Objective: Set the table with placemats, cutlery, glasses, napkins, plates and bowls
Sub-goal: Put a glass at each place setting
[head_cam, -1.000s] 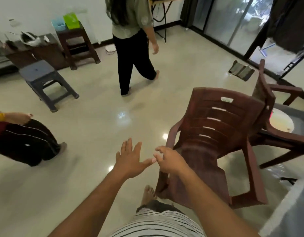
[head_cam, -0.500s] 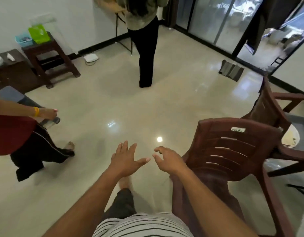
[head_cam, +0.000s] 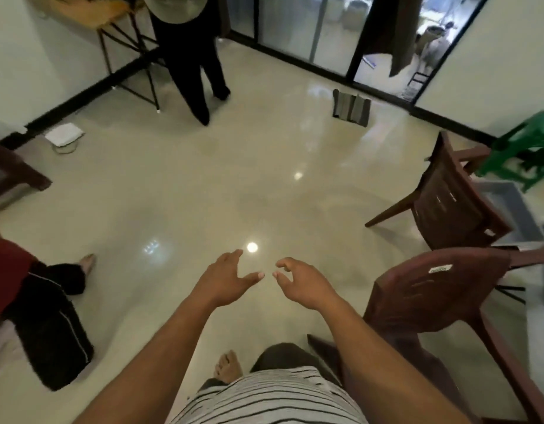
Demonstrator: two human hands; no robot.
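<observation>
Both hands reach forward over bare floor, left hand [head_cam: 225, 280] spread, right hand [head_cam: 301, 281] loosely curled, each grip empty. No tableware visible; fetching it seems next. Brown chair [head_cam: 433, 301] near right.

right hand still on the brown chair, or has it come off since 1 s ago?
Yes, it moved. The right hand is off the brown plastic chair, to its left over bare floor, holding nothing.

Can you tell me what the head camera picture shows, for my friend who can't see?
Two bare arms reach forward over a shiny floor, the left hand and right hand both empty. A brown plastic chair stands on the right, and a person in black trousers stands farther off.
</observation>
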